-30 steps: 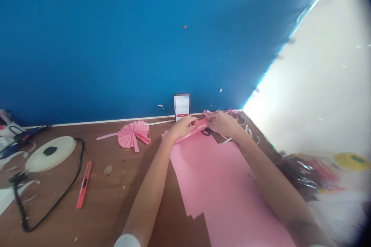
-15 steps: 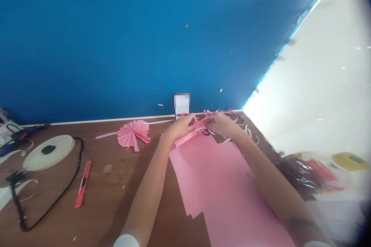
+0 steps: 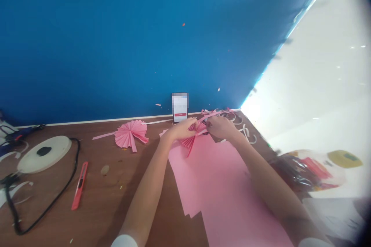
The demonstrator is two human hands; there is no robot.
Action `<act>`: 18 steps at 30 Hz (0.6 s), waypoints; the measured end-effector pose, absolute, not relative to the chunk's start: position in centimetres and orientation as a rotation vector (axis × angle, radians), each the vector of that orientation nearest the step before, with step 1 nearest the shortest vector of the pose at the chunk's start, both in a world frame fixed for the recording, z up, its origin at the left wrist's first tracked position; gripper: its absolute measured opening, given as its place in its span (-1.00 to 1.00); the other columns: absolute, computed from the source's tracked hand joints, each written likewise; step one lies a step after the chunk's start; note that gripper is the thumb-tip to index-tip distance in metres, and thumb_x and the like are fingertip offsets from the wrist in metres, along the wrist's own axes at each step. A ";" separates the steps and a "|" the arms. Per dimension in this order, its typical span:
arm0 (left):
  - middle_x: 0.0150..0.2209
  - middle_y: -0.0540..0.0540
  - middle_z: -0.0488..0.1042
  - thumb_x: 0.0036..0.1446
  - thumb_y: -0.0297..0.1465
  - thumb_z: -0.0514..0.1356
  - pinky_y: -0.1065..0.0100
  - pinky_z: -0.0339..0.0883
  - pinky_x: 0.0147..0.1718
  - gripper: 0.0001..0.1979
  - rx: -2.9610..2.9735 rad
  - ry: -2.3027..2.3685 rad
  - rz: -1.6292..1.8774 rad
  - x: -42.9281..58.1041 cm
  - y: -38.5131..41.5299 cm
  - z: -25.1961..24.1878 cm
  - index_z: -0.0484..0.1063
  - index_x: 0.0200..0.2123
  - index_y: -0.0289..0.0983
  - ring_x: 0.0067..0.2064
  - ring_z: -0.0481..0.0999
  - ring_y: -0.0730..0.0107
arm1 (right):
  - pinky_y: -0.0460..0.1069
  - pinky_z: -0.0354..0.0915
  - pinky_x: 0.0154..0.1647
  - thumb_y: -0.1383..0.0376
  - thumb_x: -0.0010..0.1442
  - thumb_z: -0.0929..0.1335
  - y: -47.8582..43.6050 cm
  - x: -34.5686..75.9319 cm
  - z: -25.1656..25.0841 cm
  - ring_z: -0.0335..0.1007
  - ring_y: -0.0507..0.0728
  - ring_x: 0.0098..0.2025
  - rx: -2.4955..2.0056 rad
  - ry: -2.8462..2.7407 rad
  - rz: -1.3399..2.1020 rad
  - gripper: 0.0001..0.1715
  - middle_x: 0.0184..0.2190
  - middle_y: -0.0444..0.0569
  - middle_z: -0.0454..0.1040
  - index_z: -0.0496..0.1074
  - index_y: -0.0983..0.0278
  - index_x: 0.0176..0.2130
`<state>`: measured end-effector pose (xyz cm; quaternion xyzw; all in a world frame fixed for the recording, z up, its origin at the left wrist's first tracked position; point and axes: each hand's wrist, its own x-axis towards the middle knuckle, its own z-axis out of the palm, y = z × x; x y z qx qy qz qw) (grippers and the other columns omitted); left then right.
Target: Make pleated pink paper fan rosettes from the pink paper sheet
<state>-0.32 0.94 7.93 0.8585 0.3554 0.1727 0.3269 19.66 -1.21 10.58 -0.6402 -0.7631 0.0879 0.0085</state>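
Observation:
My left hand (image 3: 184, 128) is closed on a pleated pink paper (image 3: 189, 144), whose folds spread out like a fan below the fingers. Close on its right, my right hand (image 3: 222, 126) has its fingers curled in at the other end of the same paper; the exact grip is partly hidden. A narrow pink strip (image 3: 208, 116) slants up between the hands. Beneath them lie large flat pink paper sheets (image 3: 220, 177). Left of my hands rests another pleated pink fan (image 3: 131, 135) with a strip sticking out.
A phone (image 3: 180, 108) leans upright against the blue wall behind my hands. At left lie a red box cutter (image 3: 80, 185), a round white disc (image 3: 45, 154) and a black cable (image 3: 58, 197). Curled paper strips (image 3: 246, 133) and a plastic bag (image 3: 301, 170) are at right.
The pink folded paper between my hands has opened into a fan shape under the left hand. A narrow strip now rises toward the right hand. The view has shifted slightly.

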 end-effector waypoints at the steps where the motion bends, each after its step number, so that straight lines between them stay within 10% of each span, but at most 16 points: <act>1: -0.16 -0.08 0.41 0.00 -0.45 0.09 0.35 0.26 -0.24 -0.83 2.259 0.900 0.429 -0.2 1.0 7.8 0.34 -0.27 -0.23 -0.18 0.40 0.32 | -0.01 0.20 -0.32 0.36 0.09 0.22 -1.4 19.6 10.5 0.43 0.19 -0.26 -2.048 -2.387 0.215 -0.72 -0.29 0.10 0.51 0.50 0.26 -0.30; 8: 0.23 -0.07 0.19 -0.05 -0.46 0.17 0.20 0.16 0.07 -0.60 2.274 0.869 0.229 0.9 1.3 6.0 0.47 -0.08 -0.12 0.18 0.22 0.11 | 0.07 0.26 -0.22 0.40 0.13 0.21 -1.8 19.6 11.0 0.46 0.28 -0.17 -2.248 -2.318 -0.002 -0.69 -0.22 0.23 0.50 0.48 0.32 -0.19; 18: 0.01 -0.13 0.43 0.10 -0.49 0.04 0.27 0.27 -0.07 -0.68 2.297 0.989 0.489 1.1 2.0 4.5 0.43 -0.09 -0.21 -0.04 0.42 0.24 | 0.02 0.21 -0.28 0.41 0.17 0.18 -2.7 19.1 12.1 0.45 0.24 -0.25 -2.217 -2.185 -0.163 -0.71 -0.30 0.18 0.49 0.45 0.32 -0.23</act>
